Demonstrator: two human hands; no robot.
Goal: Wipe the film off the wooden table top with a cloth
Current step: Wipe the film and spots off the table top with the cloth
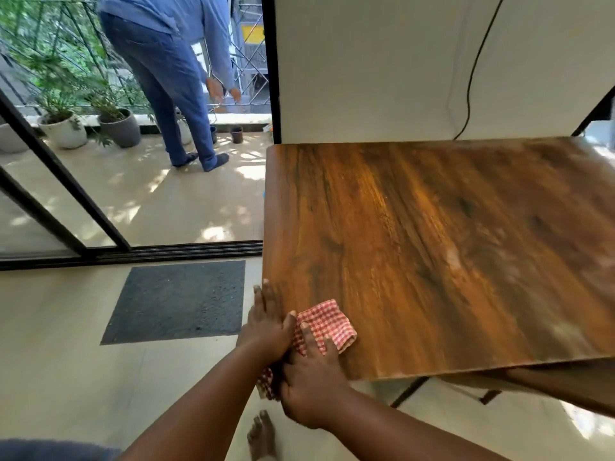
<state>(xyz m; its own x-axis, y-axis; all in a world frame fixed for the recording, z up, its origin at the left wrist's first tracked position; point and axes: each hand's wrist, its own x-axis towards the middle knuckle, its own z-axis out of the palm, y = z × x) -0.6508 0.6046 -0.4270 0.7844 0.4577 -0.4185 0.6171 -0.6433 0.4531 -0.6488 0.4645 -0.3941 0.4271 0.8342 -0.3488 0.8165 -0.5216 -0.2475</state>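
Observation:
A red-and-white checked cloth [327, 322] lies on the near left corner of the wooden table top [432, 244], with one end hanging over the edge. My right hand [311, 380] presses flat on the cloth at the corner. My left hand [268, 322] rests on the table's left edge, fingers extended, its thumb touching the cloth. Pale smeary film [454, 259] shows on the right part of the wood and near the front right edge.
A white wall with a black cable [472, 78] stands behind the table. Left of the table are a dark floor mat [176, 302] and an open sliding door to a balcony, where a person [173, 78] bends near potted plants [119, 126]. My bare foot [263, 434] shows below.

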